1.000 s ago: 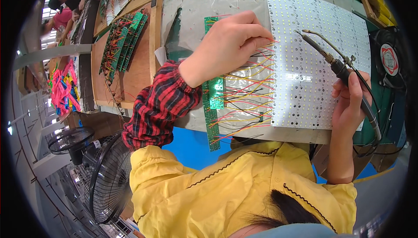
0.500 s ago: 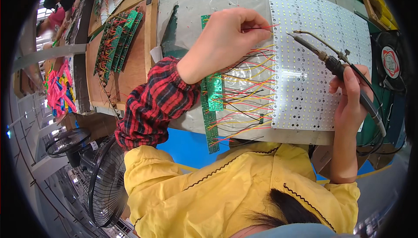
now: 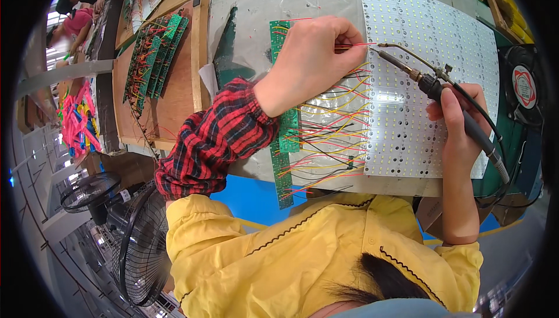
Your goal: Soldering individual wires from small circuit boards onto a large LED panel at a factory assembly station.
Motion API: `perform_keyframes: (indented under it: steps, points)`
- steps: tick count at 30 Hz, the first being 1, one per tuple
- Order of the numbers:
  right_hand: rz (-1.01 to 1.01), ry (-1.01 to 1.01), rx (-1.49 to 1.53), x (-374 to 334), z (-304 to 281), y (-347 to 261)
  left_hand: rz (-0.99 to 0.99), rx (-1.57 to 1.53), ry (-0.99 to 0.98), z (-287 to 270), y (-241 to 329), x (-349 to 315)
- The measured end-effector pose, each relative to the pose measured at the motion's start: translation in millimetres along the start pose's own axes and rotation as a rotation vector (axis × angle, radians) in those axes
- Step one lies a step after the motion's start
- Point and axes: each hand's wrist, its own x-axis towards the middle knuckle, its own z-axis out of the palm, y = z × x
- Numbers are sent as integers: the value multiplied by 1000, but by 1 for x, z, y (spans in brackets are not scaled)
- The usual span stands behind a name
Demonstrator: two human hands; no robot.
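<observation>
My left hand (image 3: 317, 56) reaches in from the left and pinches a thin red wire (image 3: 362, 44); its bare end lies at the left edge of the white LED panel (image 3: 419, 164). In my right hand (image 3: 463, 120) is a soldering iron (image 3: 434, 88) with a thin curved tube along its top. The iron's tip and the tube's end are close to the wire end; whether they touch I cannot tell. Below my left hand, red, yellow and black wires (image 3: 332, 126) run between the panel's left edge and a long green circuit board (image 3: 283, 172), which is partly hidden by my left hand and sleeve.
Several green circuit boards (image 3: 157, 59) with wires lie in a wooden tray (image 3: 189, 62) at the left. A small black fan (image 3: 522, 85) stands at the right, near the iron's cable. Larger fans (image 3: 142, 242) stand at lower left. Another person (image 3: 78, 24) is at far left.
My left hand has moved slightly right and down with the red wire. My right hand has brought the soldering iron left, its tip now close to the wire end.
</observation>
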Motion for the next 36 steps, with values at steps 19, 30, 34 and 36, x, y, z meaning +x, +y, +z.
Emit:
perform_keyframes:
  steps: [19,30,34,36]
  points:
    - [-5,90,57,0,-3,1,-4,-28,-1,1,-2,-2]
    - [-12,89,96,0,-7,2,369,167,105,-5,-4,-9]
    - [-14,58,80,-2,-8,2,162,41,55,0,0,-12]
    - [-6,48,62,-4,-7,2,33,-44,12,2,0,-13]
